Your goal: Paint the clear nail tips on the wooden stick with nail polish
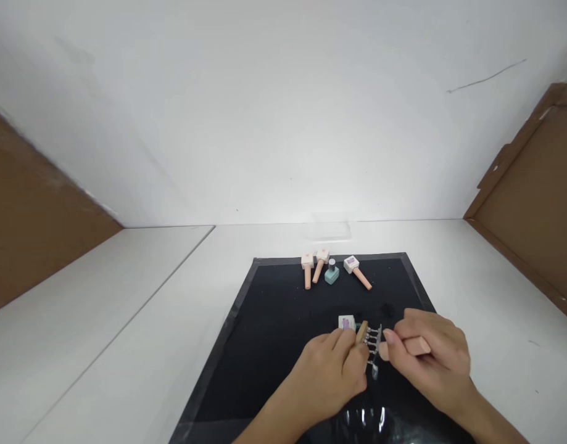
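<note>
My left hand (332, 370) is closed around a tan bar (362, 332) with small metal posts on its side. The posts carry several clear, shiny nail tips (376, 345), facing right. Just beyond my left fingers stands a white square nail polish bottle (346, 322) with a purple label, its lower part hidden. A bit of teal shows beside it, too covered to make out. My right hand (434, 354) grips a peach nail polish cap (415, 346), held sideways close to the nail tips. I cannot see the brush clearly, nor whether it touches a tip.
Along the back of the black mat (274, 320) lie two white bottles with peach caps (308, 275), a teal bottle (332, 274) and another white bottle (351, 264) with a purple label. Behind them is a clear plastic tray (330, 230). Brown boards stand at both sides.
</note>
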